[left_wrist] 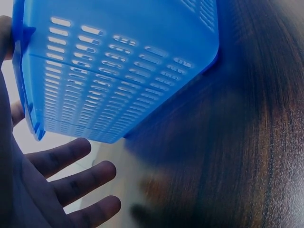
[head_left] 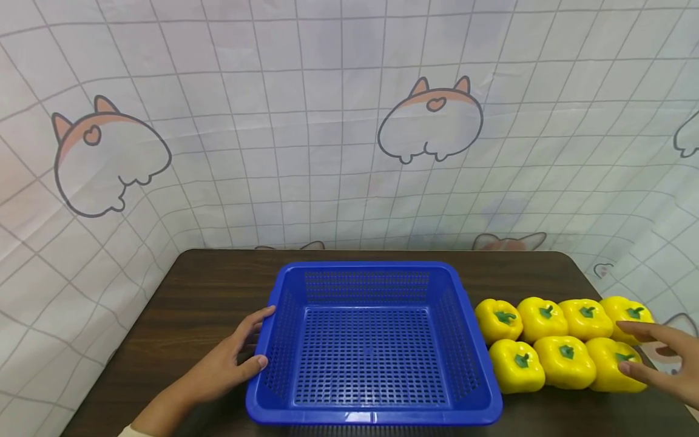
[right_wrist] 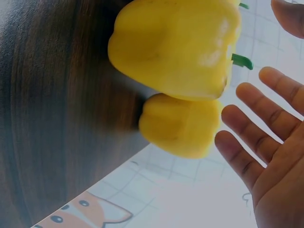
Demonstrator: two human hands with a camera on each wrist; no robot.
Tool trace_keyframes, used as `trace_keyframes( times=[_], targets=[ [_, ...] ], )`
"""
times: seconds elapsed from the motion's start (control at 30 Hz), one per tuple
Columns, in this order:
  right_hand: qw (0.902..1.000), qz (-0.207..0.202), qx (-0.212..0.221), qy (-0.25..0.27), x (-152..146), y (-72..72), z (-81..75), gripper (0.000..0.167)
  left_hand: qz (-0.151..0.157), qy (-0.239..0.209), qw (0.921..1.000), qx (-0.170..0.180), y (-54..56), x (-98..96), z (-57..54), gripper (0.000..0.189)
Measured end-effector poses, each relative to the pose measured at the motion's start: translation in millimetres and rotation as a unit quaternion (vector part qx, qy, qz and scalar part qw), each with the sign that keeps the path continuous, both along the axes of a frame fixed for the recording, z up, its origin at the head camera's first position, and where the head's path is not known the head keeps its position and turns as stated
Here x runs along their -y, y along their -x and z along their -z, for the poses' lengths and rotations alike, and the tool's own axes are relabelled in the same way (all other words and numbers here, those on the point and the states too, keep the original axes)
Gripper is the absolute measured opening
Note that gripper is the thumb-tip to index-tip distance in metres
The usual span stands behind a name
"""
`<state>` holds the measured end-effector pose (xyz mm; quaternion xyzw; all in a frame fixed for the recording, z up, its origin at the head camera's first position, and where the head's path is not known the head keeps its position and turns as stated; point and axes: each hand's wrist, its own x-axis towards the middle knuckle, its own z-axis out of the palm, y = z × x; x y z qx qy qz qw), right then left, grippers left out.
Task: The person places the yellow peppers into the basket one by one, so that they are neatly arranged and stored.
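An empty blue plastic basket (head_left: pixel 374 416) with slotted walls and floor sits in the middle of the dark table. At its left rim is my left hand (head_left: pixel 221 364), thumb and forefinger touching the edge. The left wrist view shows the other fingers (left_wrist: pixel 85 183) straight and spread, outside the slotted wall (left_wrist: pixel 102 71). Several yellow bell peppers with green stems stand in two rows right of the basket. Over the right end of these rows is my right hand (head_left: pixel 668 358), fingers extended and holding nothing. Its fingertips are near the end pepper (head_left: pixel 608 370) and the one behind it (head_left: pixel 622 311).
The front-left pepper (head_left: pixel 516 370) and back-left pepper (head_left: pixel 497 321) stand close to the basket's right wall. Dark wood table (head_left: pixel 180 303) shows left of the basket. A white grid-patterned curtain (head_left: pixel 317 152) with cartoon animals hangs behind and beside the table.
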<state>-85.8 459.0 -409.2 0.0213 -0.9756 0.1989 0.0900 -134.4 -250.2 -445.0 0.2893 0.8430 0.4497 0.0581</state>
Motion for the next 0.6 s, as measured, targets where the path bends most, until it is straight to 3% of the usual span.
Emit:
trace_keyframes(
  times=[0.6],
  targets=[
    [0.9988, 0.011, 0.045, -0.017, -19, 0.1, 18.2, 0.079, -0.004, -0.003, 1.0, 0.003, -0.9, -1.0, 0.1, 0.073]
  ],
)
